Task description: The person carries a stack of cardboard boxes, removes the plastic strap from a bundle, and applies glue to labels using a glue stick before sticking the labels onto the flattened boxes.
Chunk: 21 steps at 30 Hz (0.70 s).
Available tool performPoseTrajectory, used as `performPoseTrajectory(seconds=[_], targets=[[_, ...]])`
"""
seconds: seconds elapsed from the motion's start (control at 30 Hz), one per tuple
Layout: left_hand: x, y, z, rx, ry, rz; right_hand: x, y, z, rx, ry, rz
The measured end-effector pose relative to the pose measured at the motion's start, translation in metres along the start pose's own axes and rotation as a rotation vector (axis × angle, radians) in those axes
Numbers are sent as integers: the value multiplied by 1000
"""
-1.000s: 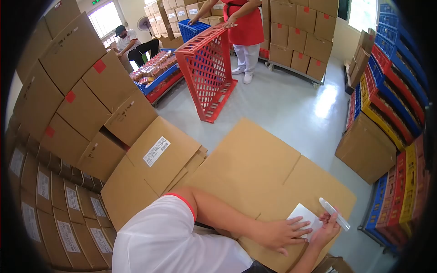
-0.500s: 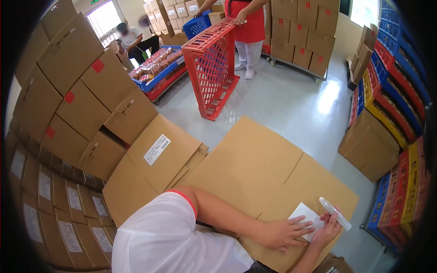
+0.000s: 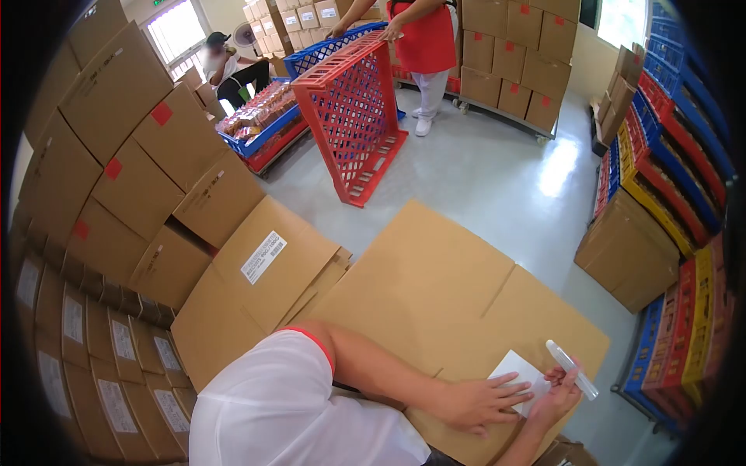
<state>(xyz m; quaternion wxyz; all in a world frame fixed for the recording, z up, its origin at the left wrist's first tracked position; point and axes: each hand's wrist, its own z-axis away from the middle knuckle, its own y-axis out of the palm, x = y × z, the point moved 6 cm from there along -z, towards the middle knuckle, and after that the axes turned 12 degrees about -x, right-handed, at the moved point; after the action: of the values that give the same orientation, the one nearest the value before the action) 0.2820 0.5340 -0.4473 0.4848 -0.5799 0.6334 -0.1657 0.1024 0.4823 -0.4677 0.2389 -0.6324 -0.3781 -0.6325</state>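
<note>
My left hand (image 3: 480,401) lies spread on a flat brown cardboard sheet (image 3: 435,287), its fingertips across a small white paper (image 3: 514,368). Close beside it, my right hand (image 3: 555,401) grips a whitish marker pen (image 3: 572,370) that slants up over the paper's right edge. Its fingers are curled round the pen, and part of the paper is hidden beneath both hands. Left of the sheet lies more folded cardboard (image 3: 256,287) bearing a printed white label (image 3: 264,257).
Stacked cartons (image 3: 140,182) rise at left. Ahead, a co-worker in a red apron (image 3: 423,39) handles a red crate (image 3: 346,116) and a blue crate (image 3: 315,58). Another person (image 3: 233,70) sits behind a blue crate of packaged goods (image 3: 260,116). Colourful crates (image 3: 676,155) line the right.
The co-worker's blue crate has moved down behind the red crate, which has shifted slightly left. The seated person has raised a hand toward the head. My hands have hardly moved.
</note>
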Motion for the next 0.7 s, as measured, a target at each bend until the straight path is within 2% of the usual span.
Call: performPoseTrajectory(seconds=[0.33,0.43,0.7], targets=[[-1,-3,3,-27,42,-65,14,5,6,-59,-8,-84],[0,0,1,-21,60,-101,9,2,2,-7,-7,-75],[-3,-1,3,-25,40,-60,-6,-16,-3,-65,19,-116]])
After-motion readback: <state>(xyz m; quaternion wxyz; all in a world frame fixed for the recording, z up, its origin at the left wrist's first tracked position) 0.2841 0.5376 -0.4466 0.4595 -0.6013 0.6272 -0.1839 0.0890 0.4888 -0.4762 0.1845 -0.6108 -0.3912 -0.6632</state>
